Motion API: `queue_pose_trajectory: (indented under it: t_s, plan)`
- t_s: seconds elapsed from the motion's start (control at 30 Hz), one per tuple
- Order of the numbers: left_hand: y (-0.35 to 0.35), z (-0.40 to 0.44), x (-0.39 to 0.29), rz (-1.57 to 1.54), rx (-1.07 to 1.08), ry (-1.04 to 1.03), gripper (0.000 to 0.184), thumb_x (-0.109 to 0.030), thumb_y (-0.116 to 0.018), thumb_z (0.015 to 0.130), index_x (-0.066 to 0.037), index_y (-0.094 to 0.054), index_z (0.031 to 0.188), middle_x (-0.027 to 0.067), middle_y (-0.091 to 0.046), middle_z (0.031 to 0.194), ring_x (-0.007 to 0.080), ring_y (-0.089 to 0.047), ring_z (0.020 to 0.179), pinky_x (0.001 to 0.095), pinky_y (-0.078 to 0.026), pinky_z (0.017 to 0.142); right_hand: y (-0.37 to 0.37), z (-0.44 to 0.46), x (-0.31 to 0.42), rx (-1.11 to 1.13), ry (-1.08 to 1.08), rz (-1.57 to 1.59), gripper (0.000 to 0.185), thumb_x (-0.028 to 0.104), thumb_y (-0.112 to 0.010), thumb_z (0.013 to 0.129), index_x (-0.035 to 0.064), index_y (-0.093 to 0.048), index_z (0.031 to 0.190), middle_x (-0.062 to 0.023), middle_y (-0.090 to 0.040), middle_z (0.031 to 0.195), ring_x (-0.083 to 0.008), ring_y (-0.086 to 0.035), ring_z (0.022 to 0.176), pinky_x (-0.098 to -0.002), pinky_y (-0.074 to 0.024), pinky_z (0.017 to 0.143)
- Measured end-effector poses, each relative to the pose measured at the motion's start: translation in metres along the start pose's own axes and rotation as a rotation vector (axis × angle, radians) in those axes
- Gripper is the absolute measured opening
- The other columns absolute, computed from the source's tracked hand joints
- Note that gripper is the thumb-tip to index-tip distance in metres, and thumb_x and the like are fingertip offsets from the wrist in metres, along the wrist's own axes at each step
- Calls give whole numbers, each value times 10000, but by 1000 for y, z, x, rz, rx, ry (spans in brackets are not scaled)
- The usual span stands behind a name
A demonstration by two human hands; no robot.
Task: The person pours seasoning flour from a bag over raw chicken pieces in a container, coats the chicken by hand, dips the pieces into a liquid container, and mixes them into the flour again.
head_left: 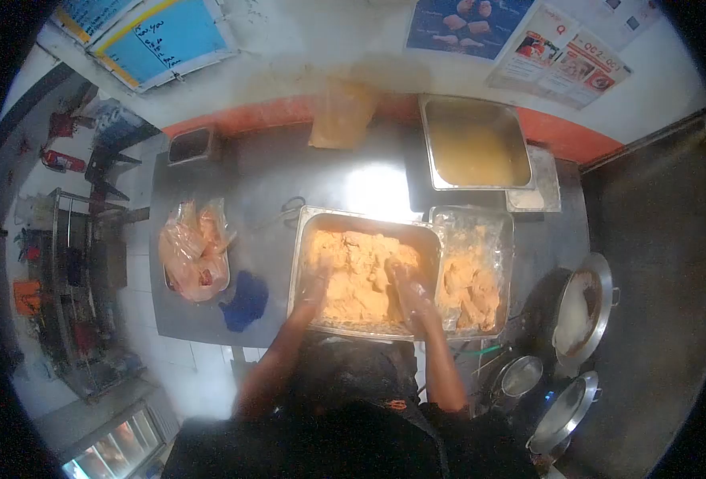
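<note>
A deep metal pan sits near the front edge of the steel table, filled with orange-coloured flour and lumpy coated pieces. My left hand reaches in along the pan's left side; it is blurred and its fingers are partly sunk in the flour. At the right side my right hand, dusted with flour, rests against the mixture with its fingers stretched out. Touching the pan on the right is a clear plastic-lined tray holding more coated pieces.
Raw meat in plastic bags sits in a tray at the left, beside a blue cloth. Behind are a pan of yellowish liquid, brown paper and a small metal container. Large round metal pans stand at the right.
</note>
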State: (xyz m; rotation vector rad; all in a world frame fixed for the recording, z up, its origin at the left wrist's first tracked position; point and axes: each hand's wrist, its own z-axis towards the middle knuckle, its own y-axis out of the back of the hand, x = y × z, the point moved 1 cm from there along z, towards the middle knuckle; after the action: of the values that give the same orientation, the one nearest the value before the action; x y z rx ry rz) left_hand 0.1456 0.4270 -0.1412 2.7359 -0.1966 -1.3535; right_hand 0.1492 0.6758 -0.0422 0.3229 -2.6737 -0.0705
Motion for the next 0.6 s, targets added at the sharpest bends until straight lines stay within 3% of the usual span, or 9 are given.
queue_pose_trajectory:
  t_s: [0.03, 0.1, 0.23, 0.33, 0.4, 0.43, 0.53, 0.57, 0.6]
  plan:
    - [-2, -14, -8, 0, 5, 8, 695, -503, -418, 999, 41, -366, 1430, 217, -440, 1436, 305, -425, 1322, 376, -315, 1096, -2, -13, -3, -12, -57, 87, 853, 677, -372, 931, -44, -449, 1381, -328, -431, 1397, -375, -388, 1363, -440, -304, 1124]
    - [-2, -21, -11, 33, 4, 94, 602, -451, -471, 996, 42, -484, 1342, 177, -564, 1234, 258, -509, 1163, 376, -366, 1027, -18, -21, -2, -370, 317, -504, 869, 638, -420, 933, -77, -350, 1422, -336, -424, 1396, -402, -406, 1341, -444, -331, 1103]
    - [-5, -15, -15, 120, 13, 164, 568, -450, -521, 976, 17, -553, 1298, 148, -602, 1164, 188, -526, 1127, 364, -378, 1005, -25, -10, -6, -386, 239, -331, 799, 578, -440, 934, -31, -340, 1442, -295, -464, 1384, -416, -452, 1294, -435, -336, 1090]
    - [-15, -18, -45, 47, 154, -102, 568, -436, -536, 973, -1, -522, 1338, 130, -572, 1249, 174, -497, 1194, 348, -349, 1032, -19, 8, -11, -361, 242, -182, 807, 605, -412, 933, -20, -350, 1440, -287, -467, 1388, -415, -443, 1302, -420, -310, 1105]
    - [-24, -21, -38, -566, 351, 187, 591, -425, -510, 988, 11, -463, 1383, 128, -493, 1386, 201, -416, 1314, 344, -295, 1086, -22, -2, -11, -357, 280, -108, 810, 618, -394, 934, -5, -345, 1450, -278, -479, 1383, -410, -434, 1312, -410, -295, 1111]
    - [-23, -24, -33, -563, 354, 192, 591, -425, -510, 988, 11, -463, 1383, 128, -493, 1386, 201, -416, 1314, 344, -295, 1086, -23, -8, -14, -347, 315, -38, 814, 631, -377, 936, 11, -341, 1461, -269, -491, 1378, -404, -425, 1322, -400, -280, 1117]
    - [-16, -37, -56, -94, 375, -188, 594, -419, -496, 991, 6, -434, 1401, 124, -454, 1425, 211, -411, 1305, 356, -300, 1079, -10, -38, 12, -314, 71, -96, 741, 576, -455, 925, 30, -407, 1423, -235, -569, 1284, -399, -500, 1240, -409, -361, 1047]
    - [-14, -39, -49, -177, 311, -196, 583, -422, -490, 991, -5, -445, 1397, 122, -471, 1405, 211, -428, 1280, 358, -306, 1075, -8, -40, 10, -296, -8, -120, 717, 557, -482, 921, 36, -429, 1410, -223, -595, 1252, -397, -526, 1213, -413, -388, 1024]
    - [-13, -43, -54, -264, 241, -203, 573, -425, -484, 992, -16, -456, 1392, 120, -488, 1384, 210, -445, 1255, 361, -312, 1071, -10, -33, -8, -371, 185, -390, 605, 475, -540, 892, 36, -510, 1306, -197, -635, 1137, -380, -580, 1105, -426, -432, 936]
